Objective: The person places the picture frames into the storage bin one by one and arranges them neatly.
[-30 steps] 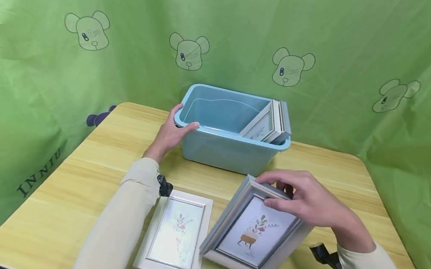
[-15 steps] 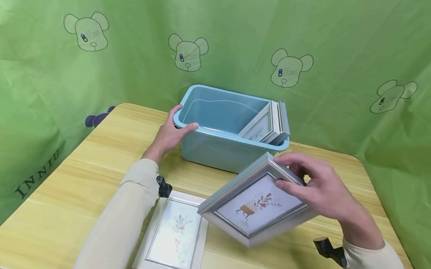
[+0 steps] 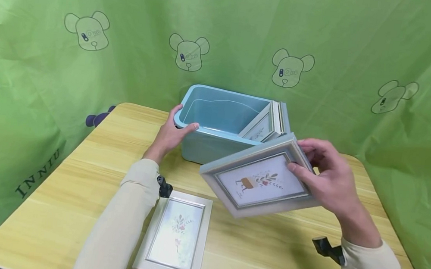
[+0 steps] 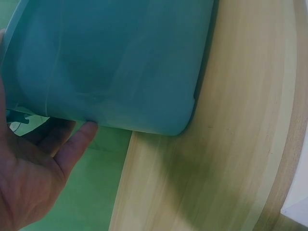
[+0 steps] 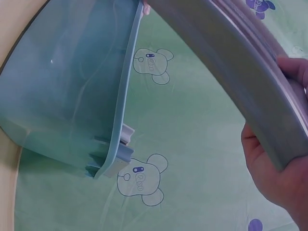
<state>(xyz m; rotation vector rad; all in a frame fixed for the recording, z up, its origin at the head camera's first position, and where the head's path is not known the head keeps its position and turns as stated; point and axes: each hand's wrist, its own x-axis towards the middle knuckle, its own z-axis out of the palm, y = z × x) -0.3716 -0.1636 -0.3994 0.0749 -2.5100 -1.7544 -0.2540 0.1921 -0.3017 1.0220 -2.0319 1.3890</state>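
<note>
A green cloth [image 3: 234,15] backs the wooden surface [image 3: 96,162], on which the blue bin [image 3: 218,147] stands upright. Judged from how things lie, the work looks well along but unfinished: several frames [image 3: 259,128] lean together inside the bin's right end, which reads as the done part, while the rest of its inside shows bare. Overlaps keep their exact number from being plain.

Two frames remain outside. The larger-looking one, a silvery frame [image 3: 258,177], hangs tilted in the air before the bin's right half, picture side toward the head camera. The other, a white frame [image 3: 174,234], lies flat on the surface in front of the bin, touched by neither hand.

The right grip [image 3: 326,173] grasps the silvery frame at its upper right, thumb over its face. The left grip [image 3: 171,134] holds the bin's near left corner, thumb along the rim.
</note>
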